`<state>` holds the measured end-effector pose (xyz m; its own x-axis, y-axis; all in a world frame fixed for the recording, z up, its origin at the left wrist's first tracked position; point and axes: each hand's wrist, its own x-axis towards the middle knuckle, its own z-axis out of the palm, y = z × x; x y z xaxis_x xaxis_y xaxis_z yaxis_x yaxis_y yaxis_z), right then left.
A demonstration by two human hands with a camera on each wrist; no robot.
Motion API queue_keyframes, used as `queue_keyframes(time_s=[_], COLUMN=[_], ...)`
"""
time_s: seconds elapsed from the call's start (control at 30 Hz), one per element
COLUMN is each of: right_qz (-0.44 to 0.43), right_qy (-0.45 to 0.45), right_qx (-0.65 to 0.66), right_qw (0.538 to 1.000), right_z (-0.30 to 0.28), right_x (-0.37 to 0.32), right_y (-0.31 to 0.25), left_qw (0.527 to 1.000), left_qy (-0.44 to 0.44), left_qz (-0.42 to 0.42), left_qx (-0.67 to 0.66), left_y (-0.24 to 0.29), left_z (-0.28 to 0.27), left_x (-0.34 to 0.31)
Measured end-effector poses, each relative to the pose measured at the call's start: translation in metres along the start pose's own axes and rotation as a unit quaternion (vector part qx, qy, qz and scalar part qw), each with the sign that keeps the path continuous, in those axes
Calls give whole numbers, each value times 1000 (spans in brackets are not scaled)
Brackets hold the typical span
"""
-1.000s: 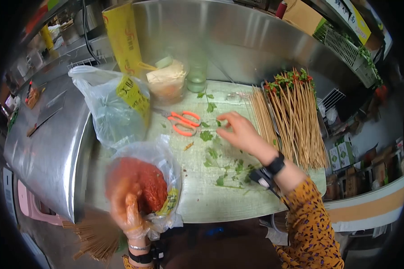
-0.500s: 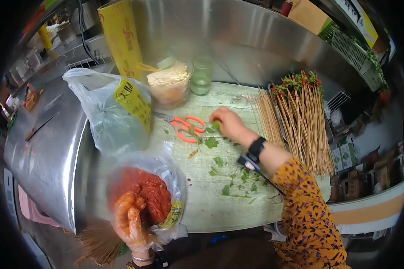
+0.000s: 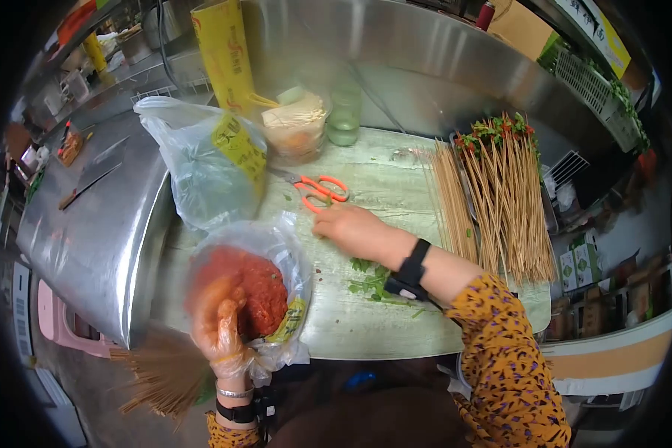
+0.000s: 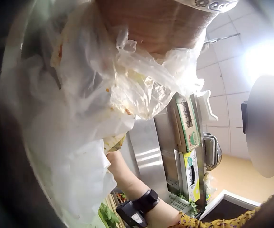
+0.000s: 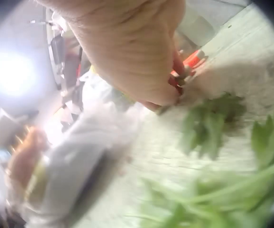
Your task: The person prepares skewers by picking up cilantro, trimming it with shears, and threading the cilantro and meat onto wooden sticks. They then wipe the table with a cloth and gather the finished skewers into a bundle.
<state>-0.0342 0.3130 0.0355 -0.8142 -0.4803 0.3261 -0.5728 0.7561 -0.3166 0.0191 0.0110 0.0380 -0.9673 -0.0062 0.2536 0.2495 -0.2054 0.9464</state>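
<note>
My left hand, in a thin clear plastic glove smeared red, is curled at the near-left side of a mass of red marinated meat. The fingers hold some of that meat, and a blur covers part of them. The meat sits in a clear plastic bag on the board. My bare right hand is over the middle of the board, fingers bent down and pinching green herb leaves, mostly hidden behind it. Orange-handled scissors lie just beyond its fingertips. More herb sprigs lie under the right wrist.
A tied plastic bag stands at left, beside a tub of pale mushrooms and a green glass. At right are bare skewers and a tray of loaded skewers. A knife lies on the steel counter.
My right hand has moved left and toward me across the board, from beside the scattered leaves to below the scissors. My left hand has stayed at the red meat.
</note>
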Motion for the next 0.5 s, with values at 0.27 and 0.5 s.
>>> queue_keyframes(time_s=[0.27, 0.5], right_qz=[36, 242], right_qy=[-174, 36], right_qx=[64, 134], right_qw=[982, 960], right_z=[-30, -124], right_x=[-83, -147], right_y=[-15, -49], left_qw=[999, 997], left_qy=[-34, -38], left_qz=[25, 46], left_qx=[-30, 45], left_y=[-3, -17], left_z=[-1, -15], left_x=[-1, 1])
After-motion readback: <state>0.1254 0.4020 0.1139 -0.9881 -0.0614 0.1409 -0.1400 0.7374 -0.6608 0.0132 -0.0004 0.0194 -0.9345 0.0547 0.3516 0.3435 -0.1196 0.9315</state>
